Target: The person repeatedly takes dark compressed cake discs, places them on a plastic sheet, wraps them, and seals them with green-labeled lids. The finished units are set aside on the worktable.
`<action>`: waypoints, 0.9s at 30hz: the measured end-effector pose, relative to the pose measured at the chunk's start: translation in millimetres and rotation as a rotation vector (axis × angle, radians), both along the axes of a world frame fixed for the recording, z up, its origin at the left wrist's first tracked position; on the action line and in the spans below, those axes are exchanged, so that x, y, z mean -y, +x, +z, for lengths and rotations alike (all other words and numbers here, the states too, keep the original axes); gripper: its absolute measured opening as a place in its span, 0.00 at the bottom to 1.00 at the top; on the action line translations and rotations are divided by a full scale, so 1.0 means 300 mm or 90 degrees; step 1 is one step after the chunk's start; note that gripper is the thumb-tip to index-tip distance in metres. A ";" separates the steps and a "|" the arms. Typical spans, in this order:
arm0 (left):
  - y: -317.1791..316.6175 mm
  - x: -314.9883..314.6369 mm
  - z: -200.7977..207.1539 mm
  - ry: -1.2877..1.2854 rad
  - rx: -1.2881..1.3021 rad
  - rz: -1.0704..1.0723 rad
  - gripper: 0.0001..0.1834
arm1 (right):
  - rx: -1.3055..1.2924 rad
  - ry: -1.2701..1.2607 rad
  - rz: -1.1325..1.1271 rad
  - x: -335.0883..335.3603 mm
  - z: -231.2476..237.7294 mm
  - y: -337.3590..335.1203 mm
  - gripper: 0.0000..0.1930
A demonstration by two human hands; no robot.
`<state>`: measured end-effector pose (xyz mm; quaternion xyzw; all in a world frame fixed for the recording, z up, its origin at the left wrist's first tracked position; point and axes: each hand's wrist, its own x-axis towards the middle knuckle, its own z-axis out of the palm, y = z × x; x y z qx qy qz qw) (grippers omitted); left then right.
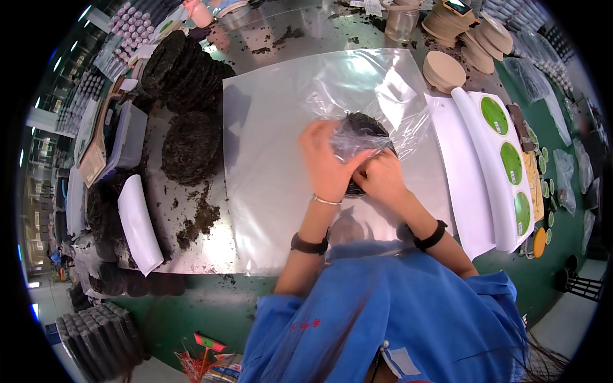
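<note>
In front of me a clear plastic bag (403,115) lies around dark, round dried seaweed (365,124), its loose end spread to the far right. My left hand (324,163) grips the plastic at the left side of the seaweed; its fingers are slightly blurred and its thumb reaches toward the right hand. At the near right side, my right hand (382,177) has its fingers curled in and pinches the bag's plastic. The hands nearly meet over the seaweed and hide part of it. A large clear plastic sheet (268,191) covers the metal table beneath them.
Stacks of dark seaweed discs (182,73) stand at the left, with crumbs scattered about. Beyond them is a plastic bin (131,137). To the right lie a curled white sheet with green round labels (511,163) and stacks of beige discs (444,70). A clear jar (401,27) stands far back.
</note>
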<state>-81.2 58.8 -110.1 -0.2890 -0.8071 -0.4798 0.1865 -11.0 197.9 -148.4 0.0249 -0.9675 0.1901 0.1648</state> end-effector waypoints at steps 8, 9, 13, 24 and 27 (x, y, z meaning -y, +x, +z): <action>-0.025 -0.079 -0.129 -0.317 0.048 -0.051 0.27 | -0.390 -0.240 -0.276 0.045 0.094 0.125 0.23; -0.012 -0.079 -0.127 -0.281 0.028 -0.047 0.36 | -0.373 -0.374 -0.311 0.026 0.080 0.107 0.25; 0.004 -0.068 -0.120 -0.357 -0.018 -0.061 0.39 | -0.241 -0.740 -0.146 -0.006 0.114 0.003 0.25; -0.303 0.045 -0.014 0.138 0.449 -0.282 0.41 | -0.117 0.008 0.054 -0.034 0.051 -0.040 0.11; -0.339 0.004 0.015 -0.032 0.577 -0.432 0.22 | -0.145 -0.084 0.013 -0.039 0.053 -0.034 0.13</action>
